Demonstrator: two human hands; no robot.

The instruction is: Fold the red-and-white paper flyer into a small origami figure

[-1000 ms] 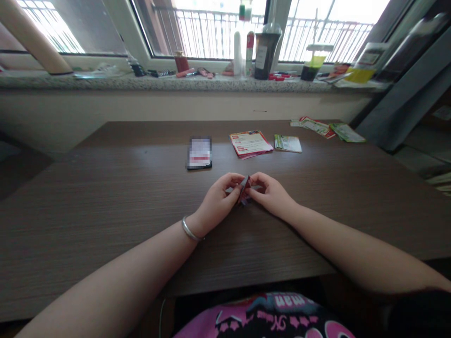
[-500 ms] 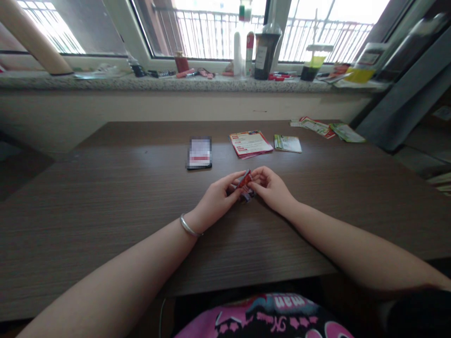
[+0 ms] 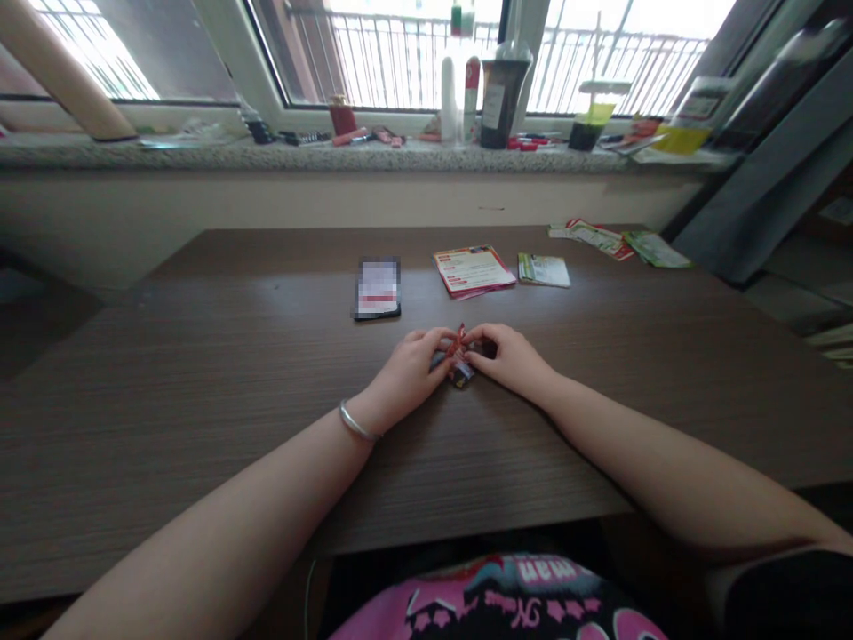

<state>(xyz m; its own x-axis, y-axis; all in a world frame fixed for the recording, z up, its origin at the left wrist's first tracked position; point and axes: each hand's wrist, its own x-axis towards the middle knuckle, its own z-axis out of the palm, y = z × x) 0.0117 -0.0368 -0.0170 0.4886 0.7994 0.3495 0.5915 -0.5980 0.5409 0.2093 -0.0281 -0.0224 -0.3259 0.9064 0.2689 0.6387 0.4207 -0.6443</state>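
Observation:
Just above the middle of the table point(image 3: 200, 400), a small shiny red and dark wrapper point(image 3: 461, 373) is pinched between my two hands. My left hand point(image 3: 411, 366), a silver bangle on its wrist, is closed on the wrapper's left side with thumb and fingers. From the right, my right hand point(image 3: 512, 354) grips the upper part with its fingertips. The wrapper looks creased and bunched between the fingers. Whatever it may contain is hidden.
Beyond my hands lie a dark-edged, blurred rectangular item point(image 3: 378, 289), a stack of printed cards point(image 3: 474, 271) and a smaller stack of cards point(image 3: 545, 270). Torn-looking green and red packets point(image 3: 600, 238) rest at the back right. Bottles and cups line the windowsill point(image 3: 299, 158).
The wrapper, which stood up flatter and tilted, now looks more crumpled at the top. My right hand has shifted slightly left and down, closer to my left hand.

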